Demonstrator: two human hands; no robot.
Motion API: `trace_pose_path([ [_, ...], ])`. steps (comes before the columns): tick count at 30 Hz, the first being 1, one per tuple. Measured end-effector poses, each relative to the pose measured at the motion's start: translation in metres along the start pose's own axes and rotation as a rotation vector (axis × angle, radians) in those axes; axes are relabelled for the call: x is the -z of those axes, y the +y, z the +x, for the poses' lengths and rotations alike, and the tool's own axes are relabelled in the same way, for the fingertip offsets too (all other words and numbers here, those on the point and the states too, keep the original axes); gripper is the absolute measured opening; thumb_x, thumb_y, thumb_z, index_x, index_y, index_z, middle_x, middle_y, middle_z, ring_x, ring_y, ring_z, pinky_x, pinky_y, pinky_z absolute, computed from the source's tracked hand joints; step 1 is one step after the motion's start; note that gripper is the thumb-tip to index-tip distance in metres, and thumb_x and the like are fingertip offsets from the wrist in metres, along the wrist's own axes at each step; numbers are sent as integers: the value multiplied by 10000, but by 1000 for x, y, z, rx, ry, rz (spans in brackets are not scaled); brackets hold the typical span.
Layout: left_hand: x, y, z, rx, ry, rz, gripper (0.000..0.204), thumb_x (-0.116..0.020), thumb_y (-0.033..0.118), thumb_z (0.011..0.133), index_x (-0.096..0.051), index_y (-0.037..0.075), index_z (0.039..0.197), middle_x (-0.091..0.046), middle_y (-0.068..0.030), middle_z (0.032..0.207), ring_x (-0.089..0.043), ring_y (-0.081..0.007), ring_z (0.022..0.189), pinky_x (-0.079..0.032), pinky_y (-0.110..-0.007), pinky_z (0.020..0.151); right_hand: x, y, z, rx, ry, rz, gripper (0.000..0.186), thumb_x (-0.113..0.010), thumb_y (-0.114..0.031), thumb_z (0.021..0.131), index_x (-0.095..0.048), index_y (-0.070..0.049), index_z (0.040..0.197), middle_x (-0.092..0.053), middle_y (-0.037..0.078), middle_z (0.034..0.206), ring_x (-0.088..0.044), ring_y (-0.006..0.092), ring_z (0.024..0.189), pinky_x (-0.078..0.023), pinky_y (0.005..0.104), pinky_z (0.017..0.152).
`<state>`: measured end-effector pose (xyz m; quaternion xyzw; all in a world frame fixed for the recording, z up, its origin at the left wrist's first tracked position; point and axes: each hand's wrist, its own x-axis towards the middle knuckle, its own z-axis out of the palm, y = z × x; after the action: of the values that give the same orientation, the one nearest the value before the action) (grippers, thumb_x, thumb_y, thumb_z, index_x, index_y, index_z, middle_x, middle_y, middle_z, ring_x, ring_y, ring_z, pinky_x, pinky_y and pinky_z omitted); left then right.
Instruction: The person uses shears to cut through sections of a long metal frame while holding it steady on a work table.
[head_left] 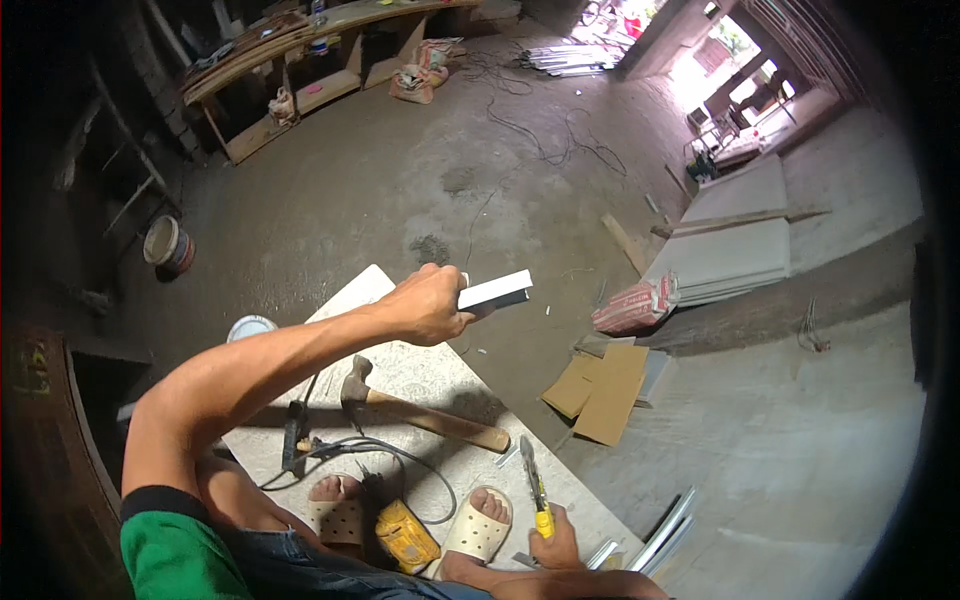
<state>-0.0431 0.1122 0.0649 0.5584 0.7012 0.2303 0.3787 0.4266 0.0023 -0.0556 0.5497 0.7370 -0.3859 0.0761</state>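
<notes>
On the board under our feet: hammer, head left, handle running right; cable looping by our sandals; yellow tool between them. Cardboard lies right of the board, red sack beyond, bucket far left. Nothing blocks either hand. Left hand, arm stretched forward and raised, closes around a white strip, long axis pointing right. Right hand, low by the knee, grips a knife, blade pointing up and away.
</notes>
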Motion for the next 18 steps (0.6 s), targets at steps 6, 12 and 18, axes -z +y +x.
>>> trace_pose_path([
  [6, -5, 4, 10, 87, -31, 42, 302, -693, 202, 820, -673, -79, 929, -667, -254, 761, -676, -347, 742, -512, -441, 711, 34, -94, 44, 183, -89, 411, 263, -583, -83, 761, -514, 6, 999, -605, 68, 796, -583, 153, 744, -481, 319, 697],
  [12, -11, 1, 10, 100, -25, 17, 331, -683, 216, 828, -667, -93, 944, -665, -267, 783, -678, -351, 775, -514, -440, 722, 63, -144, 79, 246, -26, 360, 278, -595, -94, 751, -514, -10, 1003, -592, 84, 815, -572, 179, 746, -474, 316, 705],
  [18, -19, -6, 15, 79, -27, 27, 312, -674, 192, 821, -669, -97, 940, -664, -278, 794, -678, -364, 792, -514, -440, 746, 87, -179, 72, 225, -22, 185, 424, -608, -172, 756, -476, 29, 1105, -583, 224, 892, -584, 367, 842, -463, 434, 783],
])
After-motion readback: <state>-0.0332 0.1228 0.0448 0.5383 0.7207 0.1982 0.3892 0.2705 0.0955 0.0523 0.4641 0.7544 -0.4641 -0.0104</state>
